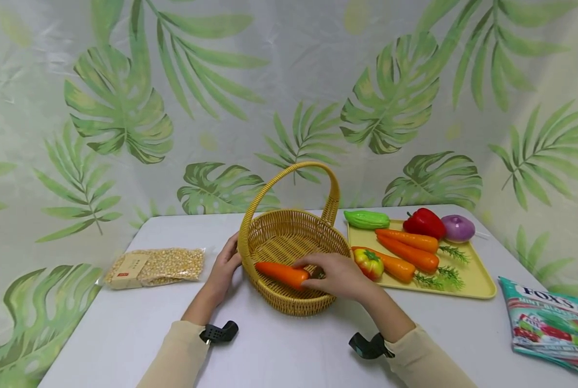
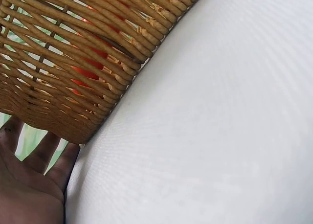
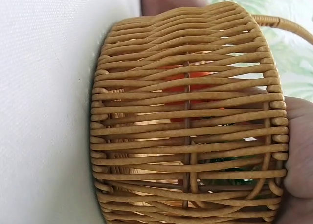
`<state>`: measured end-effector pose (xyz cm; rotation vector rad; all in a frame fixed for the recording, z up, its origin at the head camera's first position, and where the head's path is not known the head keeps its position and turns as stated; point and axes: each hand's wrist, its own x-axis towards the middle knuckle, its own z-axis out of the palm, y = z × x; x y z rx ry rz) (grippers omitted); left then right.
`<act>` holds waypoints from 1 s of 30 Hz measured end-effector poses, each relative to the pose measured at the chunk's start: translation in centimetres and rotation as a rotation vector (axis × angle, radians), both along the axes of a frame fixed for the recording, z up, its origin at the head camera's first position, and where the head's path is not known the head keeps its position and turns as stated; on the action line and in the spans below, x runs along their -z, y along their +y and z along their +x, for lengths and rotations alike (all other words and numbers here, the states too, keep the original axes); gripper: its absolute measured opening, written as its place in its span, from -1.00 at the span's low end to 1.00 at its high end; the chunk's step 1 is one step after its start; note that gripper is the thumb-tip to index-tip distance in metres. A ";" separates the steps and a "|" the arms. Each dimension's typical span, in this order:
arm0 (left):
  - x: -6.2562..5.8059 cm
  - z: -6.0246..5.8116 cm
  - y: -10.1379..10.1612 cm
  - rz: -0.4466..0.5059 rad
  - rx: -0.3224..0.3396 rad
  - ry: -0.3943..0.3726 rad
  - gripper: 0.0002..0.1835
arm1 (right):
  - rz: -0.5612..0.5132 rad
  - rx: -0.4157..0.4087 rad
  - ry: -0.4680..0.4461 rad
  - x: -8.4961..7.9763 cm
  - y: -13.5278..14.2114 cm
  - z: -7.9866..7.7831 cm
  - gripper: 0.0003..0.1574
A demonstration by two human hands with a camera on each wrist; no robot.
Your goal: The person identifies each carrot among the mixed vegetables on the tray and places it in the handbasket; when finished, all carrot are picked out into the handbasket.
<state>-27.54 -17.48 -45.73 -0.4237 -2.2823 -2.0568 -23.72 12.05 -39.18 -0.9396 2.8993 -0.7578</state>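
A round woven basket (image 1: 289, 308) with a tall arched handle stands on the white table. Inside it lies an orange carrot (image 1: 280, 274), its pointed end to the left and its leafy top under the right hand. My right hand (image 1: 335, 275) reaches over the rim and holds the carrot by its thick end, thumb and fingers on either side. On the basket's left, my left hand (image 1: 225, 267) rests against the outer wall. In the left wrist view, its spread, fairly straight fingers (image 2: 41, 153) touch the weave. Orange shows through the gaps.
Right of the basket, a yellow tray (image 1: 483, 280) bears several carrots (image 1: 410, 261), a red pepper (image 1: 424, 223), a purple vegetable (image 1: 458, 228), a green gourd (image 1: 366, 219) and a yellow-red pepper (image 1: 369, 264). A bag of corn kernels (image 1: 167, 265) lies left; a candy bag (image 1: 551, 326) lies far right.
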 end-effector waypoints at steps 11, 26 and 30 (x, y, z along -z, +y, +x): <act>0.3 -0.3 -0.1 0.003 0.003 -0.005 -0.41 | 0.043 0.011 -0.050 0.0 -0.1 0.1 -0.62; 0.5 -0.3 -0.2 -0.003 -0.006 -0.004 -0.42 | -0.060 -0.055 0.001 -0.2 0.6 0.1 -0.64; 0.6 -0.5 -0.2 -0.007 -0.007 0.001 -0.42 | -0.183 -0.117 -0.001 -0.9 1.3 -0.2 -0.65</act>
